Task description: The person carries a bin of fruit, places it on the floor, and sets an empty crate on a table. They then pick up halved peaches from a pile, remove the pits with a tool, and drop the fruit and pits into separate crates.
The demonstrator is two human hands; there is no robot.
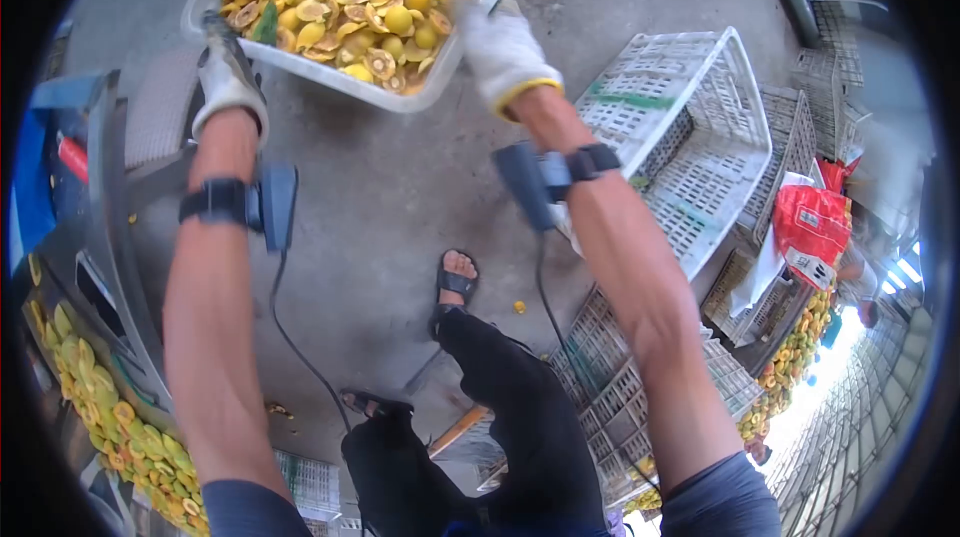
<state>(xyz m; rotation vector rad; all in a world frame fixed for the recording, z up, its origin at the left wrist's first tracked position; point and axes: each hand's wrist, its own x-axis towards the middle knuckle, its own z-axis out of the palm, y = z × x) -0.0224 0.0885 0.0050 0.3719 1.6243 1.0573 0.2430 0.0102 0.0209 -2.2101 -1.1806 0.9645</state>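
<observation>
A white plastic tub [402, 97], filled with yellow fruit [380, 7], many pieces cut or halved, is at the top of the view. My left hand [228, 77], in a white and dark glove, grips the tub's near left corner. At the right side of the tub, my right hand [500, 52], in a white glove with a yellow cuff, is closed on the rim, its fingers blurred by motion. A green leaf lies among the fruit near my left hand. Each wrist wears a strapped device with a cable.
White slatted crates [690, 137] lie and stand to the right, with a red bag [810, 227] beyond them. At lower left, a metal frame [125, 207] borders cut fruit [120, 417]. More fruit [790, 372] is piled at right. My sandalled foot [457, 277] is on the concrete floor.
</observation>
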